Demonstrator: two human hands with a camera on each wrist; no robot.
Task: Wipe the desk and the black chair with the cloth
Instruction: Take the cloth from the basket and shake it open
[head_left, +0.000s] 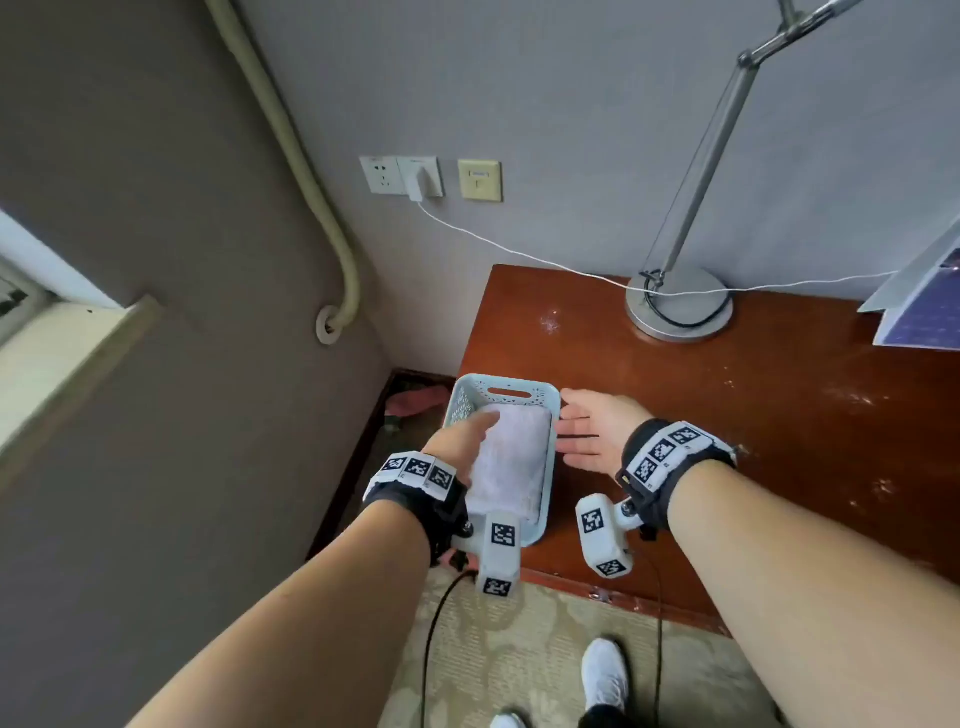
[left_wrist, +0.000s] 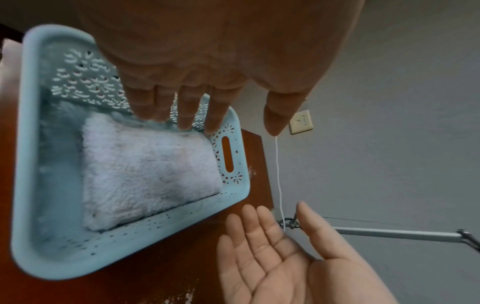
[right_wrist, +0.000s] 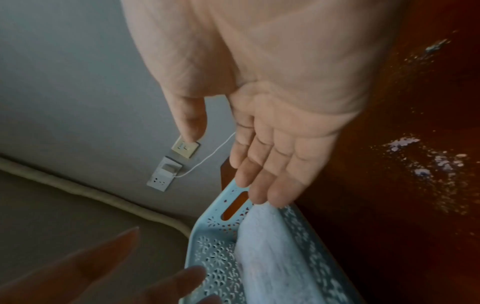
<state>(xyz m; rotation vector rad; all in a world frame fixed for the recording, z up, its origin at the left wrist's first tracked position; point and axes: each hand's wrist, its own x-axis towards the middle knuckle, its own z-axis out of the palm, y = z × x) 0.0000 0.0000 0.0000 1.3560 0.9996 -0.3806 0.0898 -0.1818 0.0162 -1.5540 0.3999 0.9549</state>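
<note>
The folded white cloth (head_left: 511, 462) lies flat in a pale blue basket (head_left: 506, 391) that sits on the left front corner of the reddish-brown desk (head_left: 779, 415). The left hand (head_left: 460, 441) reaches down into the basket with straight, slightly spread fingers; in the left wrist view the fingertips (left_wrist: 185, 121) sit at the far left edge of the cloth, by the basket's patterned side wall, and whether they actually touch it is hard to tell. It holds nothing. The right hand (head_left: 597, 428) is open wide, palm toward the basket, fingers straight, just beside the basket's right wall, and empty; the right wrist view is blurred, so contact with the rim cannot be judged.

White dust or crumbs (head_left: 549, 323) speckle the desk top. At the back stands a metal lamp (head_left: 679, 306), its head cut off by the top of the head view. A thin white cable (head_left: 519, 249) runs from a plug in the wall socket (head_left: 402, 176) across the lamp base. At the right edge, a sheet of paper (head_left: 919, 306) is only partly in view. The black chair appears in none of the 3 views.
</note>
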